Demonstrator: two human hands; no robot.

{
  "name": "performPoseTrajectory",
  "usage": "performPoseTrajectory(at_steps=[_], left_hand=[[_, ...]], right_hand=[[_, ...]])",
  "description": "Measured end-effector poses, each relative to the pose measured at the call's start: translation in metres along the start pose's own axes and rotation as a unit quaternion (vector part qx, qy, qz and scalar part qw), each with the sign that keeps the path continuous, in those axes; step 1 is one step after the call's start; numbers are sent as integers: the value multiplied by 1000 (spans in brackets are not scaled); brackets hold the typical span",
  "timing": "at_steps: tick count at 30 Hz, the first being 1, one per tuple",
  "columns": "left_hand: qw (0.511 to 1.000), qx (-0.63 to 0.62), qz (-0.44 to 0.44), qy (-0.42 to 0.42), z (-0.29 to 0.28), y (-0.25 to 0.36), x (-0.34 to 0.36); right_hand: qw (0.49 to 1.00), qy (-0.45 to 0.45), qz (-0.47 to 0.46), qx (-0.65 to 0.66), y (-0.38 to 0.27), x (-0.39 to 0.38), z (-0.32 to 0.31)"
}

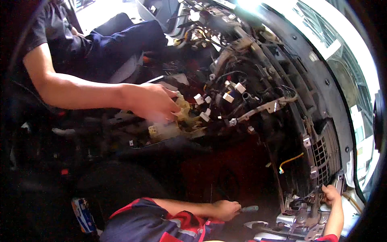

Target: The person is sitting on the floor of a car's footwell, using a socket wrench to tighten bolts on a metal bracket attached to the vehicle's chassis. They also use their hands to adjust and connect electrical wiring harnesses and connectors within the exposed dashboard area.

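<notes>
My left hand [226, 210] is closed around a screwdriver [249, 209], whose blue-green handle end sticks out to the right. Its shaft is hard to make out against the dark footwell. At the far right, my right hand [331, 194] reaches the end of the stripped dashboard frame [307, 150], beside a black vent grille [322, 155]. The fingers there are curled, and what they grip is hidden. A short yellow cable [291, 161] hangs from the frame, left of the grille.
A co-worker's hand [155, 103] touches a yellowish wire bundle [183, 113] at centre left. Loose white connectors [228, 97] and a metal bracket [264, 108] stick out nearby. The windshield [342, 60] curves along the right. A blue-and-white pack [83, 215] lies at lower left.
</notes>
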State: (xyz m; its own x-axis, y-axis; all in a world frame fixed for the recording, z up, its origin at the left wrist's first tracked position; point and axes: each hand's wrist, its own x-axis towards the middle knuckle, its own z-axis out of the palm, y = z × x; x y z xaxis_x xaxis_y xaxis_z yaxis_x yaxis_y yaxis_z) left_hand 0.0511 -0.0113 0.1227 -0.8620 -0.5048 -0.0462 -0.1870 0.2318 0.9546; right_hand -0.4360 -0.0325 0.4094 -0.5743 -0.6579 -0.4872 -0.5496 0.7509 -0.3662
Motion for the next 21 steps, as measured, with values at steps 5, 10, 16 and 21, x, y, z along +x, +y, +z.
performPoseTrajectory(at_steps=[5, 10, 16, 21], left_hand=[[1000, 19, -17, -11, 2, -3, 6], [998, 55, 5, -3, 1, -3, 13], [999, 42, 4, -18, 6, -10, 16], [999, 32, 17, -9, 10, -15, 15]], right_hand=[[972, -74, 102, 200, -7, 5, 11], [980, -60, 49, 186, -4, 18, 14], [974, -120, 101, 166, 0, 9, -9], [977, -121, 44, 172, 5, 7, 5]])
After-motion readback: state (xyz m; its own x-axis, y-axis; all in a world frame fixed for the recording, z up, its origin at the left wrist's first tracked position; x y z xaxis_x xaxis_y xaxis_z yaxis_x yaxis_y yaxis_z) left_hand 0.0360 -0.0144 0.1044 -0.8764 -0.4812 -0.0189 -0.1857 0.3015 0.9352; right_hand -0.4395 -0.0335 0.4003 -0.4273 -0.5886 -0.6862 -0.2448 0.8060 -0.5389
